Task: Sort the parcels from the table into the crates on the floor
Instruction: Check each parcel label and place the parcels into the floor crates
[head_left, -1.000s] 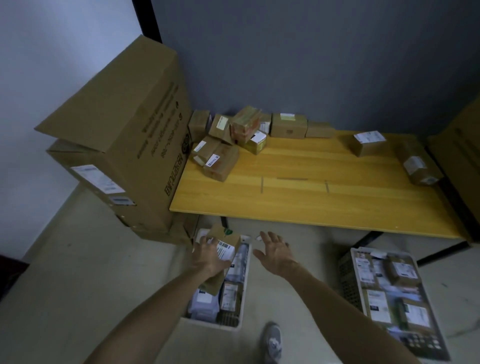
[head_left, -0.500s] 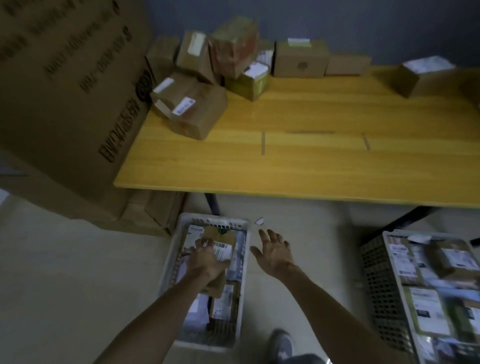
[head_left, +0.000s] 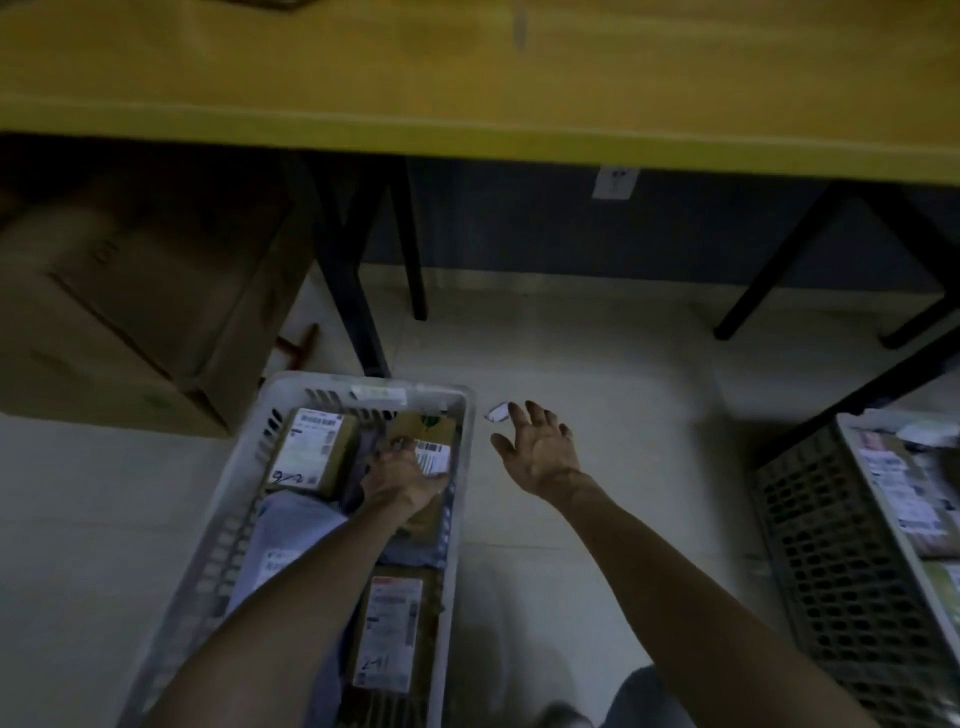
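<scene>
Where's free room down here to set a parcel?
Bare floor between the white crate and the dark crate, under the right hand; only a paper scrap lies there. The white crate is crowded: the left hand holds a parcel inside.

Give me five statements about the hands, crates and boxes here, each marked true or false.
1. The left hand holds a brown parcel inside the white crate. True.
2. The right hand has a grip on a parcel. False: it is open and empty, above the floor beside the white crate.
3. The dark crate is empty. False: labelled parcels lie in it.
4. A cardboard box stands on the floor left of the white crate. True.
5. The white crate stands on the yellow table. False: it stands on the floor.
</scene>
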